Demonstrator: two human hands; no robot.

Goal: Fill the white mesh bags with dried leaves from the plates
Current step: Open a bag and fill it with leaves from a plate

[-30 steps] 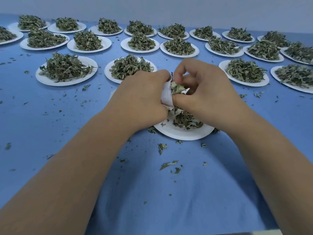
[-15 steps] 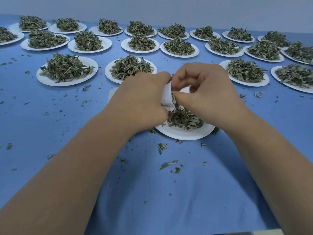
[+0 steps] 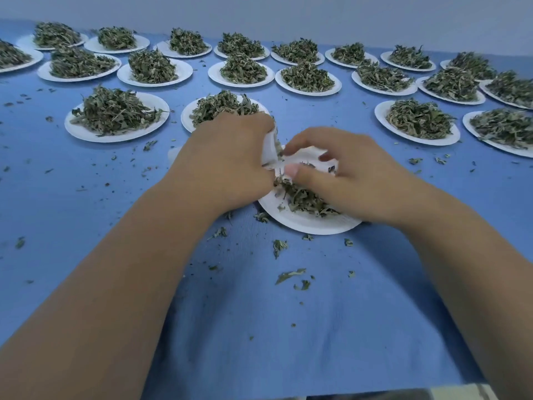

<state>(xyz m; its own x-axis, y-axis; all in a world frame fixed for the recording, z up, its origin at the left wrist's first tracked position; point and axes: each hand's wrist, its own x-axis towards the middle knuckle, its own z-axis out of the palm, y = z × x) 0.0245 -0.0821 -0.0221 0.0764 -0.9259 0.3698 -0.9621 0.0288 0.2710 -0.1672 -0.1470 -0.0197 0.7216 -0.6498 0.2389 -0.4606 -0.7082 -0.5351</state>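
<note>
step: bag-filling, likely mid-fill | left hand (image 3: 227, 157) grips bag (image 3: 269, 150) | right hand (image 3: 349, 176) curled over leaves (image 3: 302, 197) just below that grip, hold unclear | plate (image 3: 302, 226) underneath | next: pinch leaves, lift to bag mouth

My left hand (image 3: 227, 160) grips and hides most of the white mesh bag (image 3: 269, 148). My right hand (image 3: 354, 174) is blurred at the fingers and covers the right side of the near plate (image 3: 302, 223). I cannot tell if it holds leaves (image 3: 302, 197). The far-left plate (image 3: 17, 57) and far-right plates (image 3: 513, 88) are cut off.
</note>
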